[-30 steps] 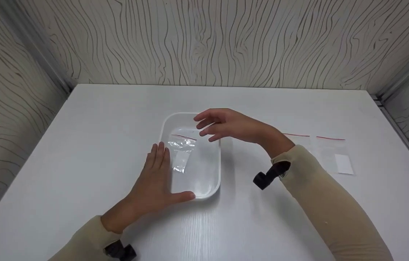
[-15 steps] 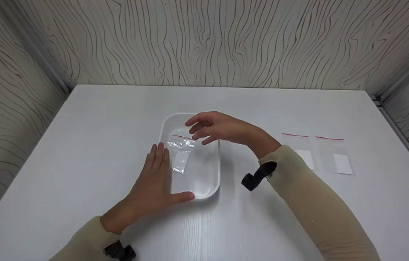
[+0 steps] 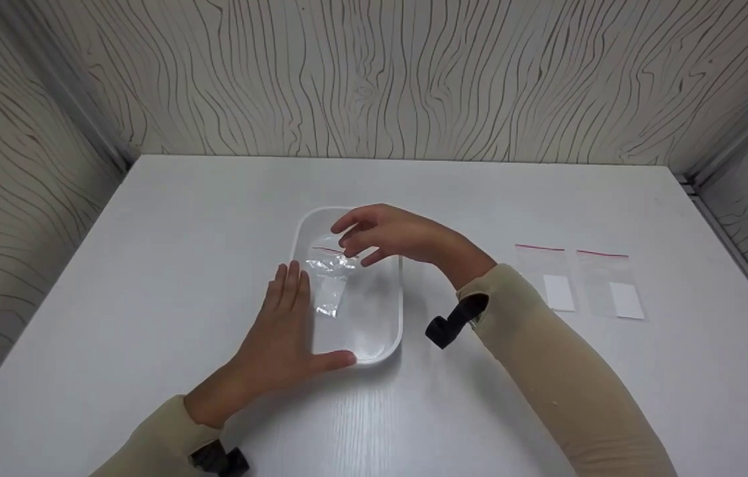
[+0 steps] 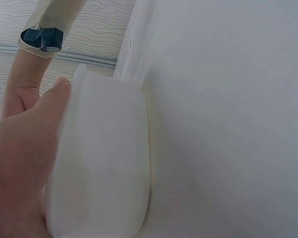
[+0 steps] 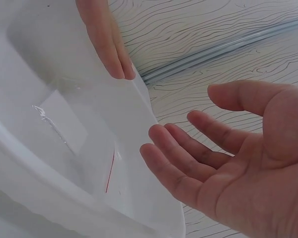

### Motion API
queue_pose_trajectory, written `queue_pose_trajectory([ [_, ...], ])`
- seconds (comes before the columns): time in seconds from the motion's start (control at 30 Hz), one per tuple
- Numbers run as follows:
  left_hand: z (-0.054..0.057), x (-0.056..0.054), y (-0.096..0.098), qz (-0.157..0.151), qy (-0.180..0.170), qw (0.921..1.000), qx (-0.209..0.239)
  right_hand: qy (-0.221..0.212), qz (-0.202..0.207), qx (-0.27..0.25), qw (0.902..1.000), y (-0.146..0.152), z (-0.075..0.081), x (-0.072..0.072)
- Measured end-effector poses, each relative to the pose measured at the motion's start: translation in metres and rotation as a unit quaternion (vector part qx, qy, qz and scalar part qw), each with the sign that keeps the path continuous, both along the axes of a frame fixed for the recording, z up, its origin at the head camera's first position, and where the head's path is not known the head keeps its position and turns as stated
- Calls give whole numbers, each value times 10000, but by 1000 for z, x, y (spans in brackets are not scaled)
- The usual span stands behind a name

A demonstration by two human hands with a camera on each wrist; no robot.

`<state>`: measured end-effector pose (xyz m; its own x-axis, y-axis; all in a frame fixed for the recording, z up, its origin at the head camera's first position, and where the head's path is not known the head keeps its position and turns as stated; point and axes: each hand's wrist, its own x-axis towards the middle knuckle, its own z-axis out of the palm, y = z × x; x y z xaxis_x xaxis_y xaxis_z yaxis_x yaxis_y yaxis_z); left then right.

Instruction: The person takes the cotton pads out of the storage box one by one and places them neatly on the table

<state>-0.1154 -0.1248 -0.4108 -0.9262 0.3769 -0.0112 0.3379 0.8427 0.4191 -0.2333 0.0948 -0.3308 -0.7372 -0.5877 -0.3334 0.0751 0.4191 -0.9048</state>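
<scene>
A white plastic tray (image 3: 377, 344) stands in the middle of the table. Inside it lies a small clear zip bag (image 3: 330, 285) with a red seal line and a white card in it. My left hand (image 3: 281, 338) rests along the tray's left side and near corner, fingers straight and thumb out over the rim. Above the far part of the tray hovers my right hand (image 3: 397, 233), palm down with loosely bent fingers and nothing in its grasp. In the right wrist view the right hand (image 5: 228, 153) is apart from the bag (image 5: 64, 121).
To the right of the tray, two more clear zip bags lie flat side by side, a nearer one (image 3: 533, 262) and a farther-right one (image 3: 602, 271), each with a white card. A wood-patterned wall (image 3: 374, 79) rises behind the table (image 3: 181, 232).
My right hand has shifted left over the tray, bringing its fingers over the bag's sealed end. Both bags on the right now show beyond the sleeve. My left hand stays in place.
</scene>
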Motion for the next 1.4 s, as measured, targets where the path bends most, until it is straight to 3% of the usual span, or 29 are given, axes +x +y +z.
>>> queue_pose_trajectory([
  [0.27, -1, 0, -1, 30, 22, 10000, 76, -128, -235, -119, 9996, -9, -3, -3],
  [0.57, 0, 0, -2, 59, -198, 9995, 220, -401, -854, 14, 9955, -27, -4, -3],
  [1.13, -2, -1, -1, -88, 81, 9999, 77, -866, -2242, 182, 9705, -54, -24, -5],
  [1.4, -1, -1, 0, -126, 153, 9997, 128, -722, -2397, 577, 9664, -56, -33, -4],
])
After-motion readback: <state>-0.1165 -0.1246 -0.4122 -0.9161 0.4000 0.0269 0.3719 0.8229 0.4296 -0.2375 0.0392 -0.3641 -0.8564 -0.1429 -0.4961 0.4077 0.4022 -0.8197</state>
